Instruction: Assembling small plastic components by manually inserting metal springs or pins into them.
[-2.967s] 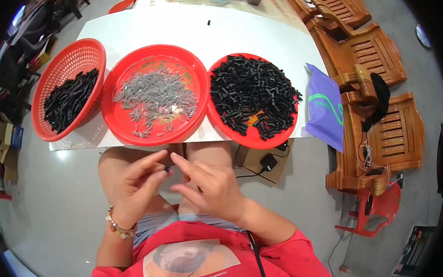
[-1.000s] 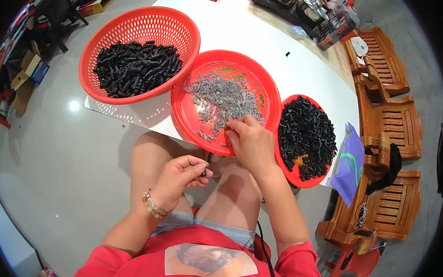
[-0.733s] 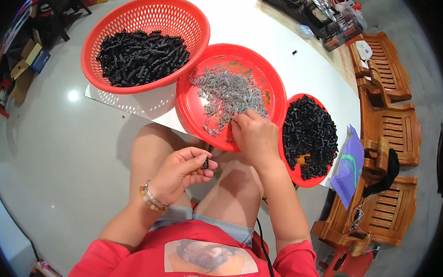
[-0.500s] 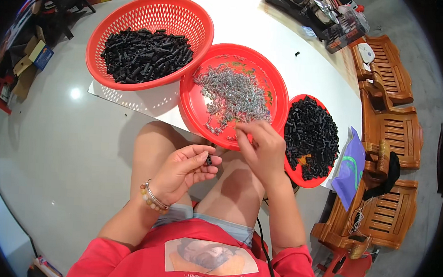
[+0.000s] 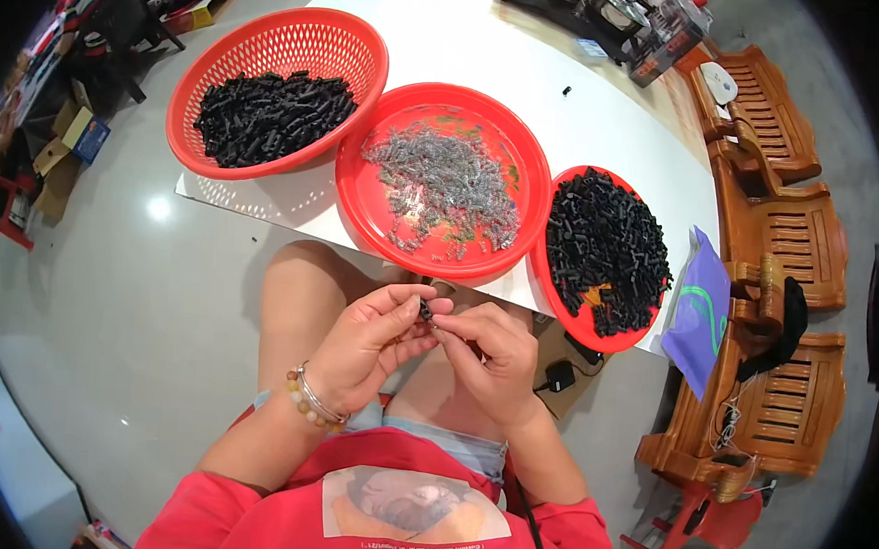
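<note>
The white tabletop point(image 5: 631, 135) is the big one: the basket and trays crowd its near edge, so one knee or elbow bump could tip stuff onto the floor. The red lattice basket point(image 5: 241, 174) on the left is heaped with black pieces point(image 5: 274, 117), and a knock could shake some out. The middle red tray point(image 5: 368, 211) looks shallow, its near rim hiding the table edge, and a sleeve catching it would likely scatter the silvery springs point(image 5: 444, 180). Those seem tangled too, so grabbing one could drag up several. The right red tray point(image 5: 584, 329) has black bits point(image 5: 600, 248) piled to its rim, ready to roll off, with a purple packet point(image 5: 691, 313) just beside it.

Then the hands, over the lap. The left hand point(image 5: 377, 331) is pinched on a small black piece point(image 5: 425, 311); squeeze that off-centre and it probably pops out and drops between the legs. The right hand point(image 5: 490, 362) has thumb and forefinger right by the piece's end, but whether they're gripping anything is too tiny to tell. If it's a spring, a slip could fling it.
</note>
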`<state>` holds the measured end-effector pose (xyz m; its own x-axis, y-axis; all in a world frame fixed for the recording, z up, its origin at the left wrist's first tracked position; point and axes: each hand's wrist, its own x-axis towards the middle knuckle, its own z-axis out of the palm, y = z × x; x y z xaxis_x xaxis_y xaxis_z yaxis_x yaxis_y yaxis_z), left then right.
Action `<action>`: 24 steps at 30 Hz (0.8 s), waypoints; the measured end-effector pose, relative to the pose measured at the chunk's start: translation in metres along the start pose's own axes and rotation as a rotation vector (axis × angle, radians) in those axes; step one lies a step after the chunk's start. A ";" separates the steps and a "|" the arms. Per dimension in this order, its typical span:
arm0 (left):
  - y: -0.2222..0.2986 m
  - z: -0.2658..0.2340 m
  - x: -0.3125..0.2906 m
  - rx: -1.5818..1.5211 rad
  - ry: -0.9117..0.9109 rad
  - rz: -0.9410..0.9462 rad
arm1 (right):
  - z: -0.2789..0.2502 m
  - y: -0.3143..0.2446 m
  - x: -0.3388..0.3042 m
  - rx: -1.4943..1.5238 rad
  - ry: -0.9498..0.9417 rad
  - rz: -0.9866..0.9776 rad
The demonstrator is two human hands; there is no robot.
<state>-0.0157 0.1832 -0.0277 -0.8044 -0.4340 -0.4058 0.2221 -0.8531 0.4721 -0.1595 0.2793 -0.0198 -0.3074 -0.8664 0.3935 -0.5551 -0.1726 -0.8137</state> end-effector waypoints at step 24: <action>-0.025 0.013 0.007 0.013 0.049 -0.067 | -0.015 0.009 -0.024 -0.427 0.160 -0.171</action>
<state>-0.0340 0.2050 -0.0327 -0.7892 -0.3902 -0.4743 0.1614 -0.8768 0.4529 -0.1691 0.3054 -0.0297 -0.2805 -0.7536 0.5945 -0.8652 -0.0698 -0.4966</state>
